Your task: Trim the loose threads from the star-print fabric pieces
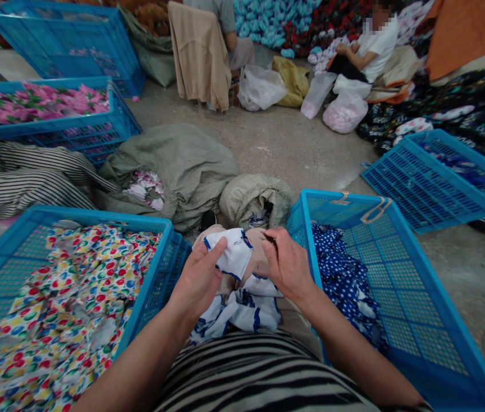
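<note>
My left hand (199, 277) pinches a small white fabric piece (233, 257) with blue stitching along its edges, held up above my lap. Just to the right of it, my right hand (289, 264) is closed, thumb against the fingers. Something small and dark shows at its fingertips, too little of it visible to name. More white and blue-edged fabric pieces (242, 312) lie heaped across my lap below both hands.
Blue crates flank me: the left crate (96, 214) holds colourful dotted fabric, the right crate (429, 286) navy polka-dot pieces (341, 269). Sacks (182, 163) lie ahead. A person in striped trousers (32, 171) is at left; two other people sit further back.
</note>
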Tool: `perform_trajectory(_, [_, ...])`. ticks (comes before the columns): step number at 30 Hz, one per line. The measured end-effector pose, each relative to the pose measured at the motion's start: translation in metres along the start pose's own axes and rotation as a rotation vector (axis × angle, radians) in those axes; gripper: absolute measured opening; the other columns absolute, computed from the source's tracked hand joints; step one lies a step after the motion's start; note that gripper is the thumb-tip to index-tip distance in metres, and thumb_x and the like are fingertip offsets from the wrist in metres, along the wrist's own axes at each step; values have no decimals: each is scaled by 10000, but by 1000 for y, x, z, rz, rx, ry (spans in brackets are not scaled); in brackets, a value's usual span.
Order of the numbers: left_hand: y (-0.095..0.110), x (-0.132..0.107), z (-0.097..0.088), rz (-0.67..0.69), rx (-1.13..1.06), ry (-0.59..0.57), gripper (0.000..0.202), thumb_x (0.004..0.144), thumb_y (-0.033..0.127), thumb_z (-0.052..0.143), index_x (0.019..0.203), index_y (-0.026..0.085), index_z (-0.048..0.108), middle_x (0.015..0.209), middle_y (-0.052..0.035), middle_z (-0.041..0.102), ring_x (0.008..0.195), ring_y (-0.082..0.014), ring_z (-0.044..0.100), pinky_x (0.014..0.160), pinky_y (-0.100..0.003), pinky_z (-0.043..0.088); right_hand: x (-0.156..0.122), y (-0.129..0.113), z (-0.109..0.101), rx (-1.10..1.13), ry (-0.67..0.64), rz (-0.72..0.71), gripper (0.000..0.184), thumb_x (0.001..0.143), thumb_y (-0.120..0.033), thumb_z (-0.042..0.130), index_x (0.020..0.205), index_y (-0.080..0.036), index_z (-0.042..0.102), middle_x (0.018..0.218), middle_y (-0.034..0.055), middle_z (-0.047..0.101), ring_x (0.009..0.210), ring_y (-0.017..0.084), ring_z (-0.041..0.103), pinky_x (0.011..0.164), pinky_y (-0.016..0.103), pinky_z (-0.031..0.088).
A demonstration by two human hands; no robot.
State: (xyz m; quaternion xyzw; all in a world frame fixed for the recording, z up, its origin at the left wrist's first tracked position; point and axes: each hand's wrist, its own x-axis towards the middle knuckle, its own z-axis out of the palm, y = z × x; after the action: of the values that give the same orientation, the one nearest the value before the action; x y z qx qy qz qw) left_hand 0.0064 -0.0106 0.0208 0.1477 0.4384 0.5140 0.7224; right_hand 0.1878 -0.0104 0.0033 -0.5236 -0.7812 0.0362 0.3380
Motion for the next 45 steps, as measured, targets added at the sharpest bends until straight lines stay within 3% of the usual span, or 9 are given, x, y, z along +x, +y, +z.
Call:
perform_trajectory(2, [4,1,2,-57,-53,52,144,912,183,684,1014,94,730,963,-107,759,864,-193,733,803,-279,604,-5,5,-1,2,11,40,251,1083,-352,385,1165,-183,550,1036,80,683,906,182,663,741,306,481])
perform_trajectory(6, [8,4,5,-145,-117,145,212,990,116,520,1021,66,723,1023,-133,754,822,-171,732,746,-268,614,-17,8,2,-2,37,-36,215,1067,-331,420,1155,-179,545,988,85,662,850,184,639,695,306,484])
perform_trajectory(9, [8,5,6,-172,-139,165,212,995,111,515,1033,61,718,1054,-132,749,799,-153,725,707,-245,608,-20,4,8,5,79,-109,181,1055,-305,446,1143,-175,534,955,91,657,846,193,626,702,316,490])
perform_trajectory(25, [5,-3,14,-199,-167,121,221,970,87,533,1089,121,715,1015,-77,753,766,-138,712,698,-221,579,-12,3,17,-32,95,-185,147,1045,-283,471,1045,-188,584,899,78,689,823,196,630,716,339,491])
perform_trajectory(32, [9,-2,15,-261,-194,156,233,1016,93,472,1024,95,705,906,-73,751,719,-139,714,692,-233,593,-16,13,21,113,142,-90,113,1040,-242,456,1071,-187,550,916,77,646,854,187,614,739,324,502])
perform_trajectory(36, [9,-1,13,-271,-217,135,233,1015,87,477,1072,116,701,915,-54,753,709,-127,714,667,-209,585,-19,12,28,168,84,-63,127,1052,-258,433,1066,-191,540,923,64,639,843,174,618,733,312,502])
perform_trajectory(45, [4,-1,7,-247,-218,84,271,1000,100,524,1217,152,679,1026,-66,760,786,-136,733,719,-204,599,-12,0,28,264,109,-87,108,1045,-228,447,1106,-186,525,949,60,628,879,166,603,761,297,493])
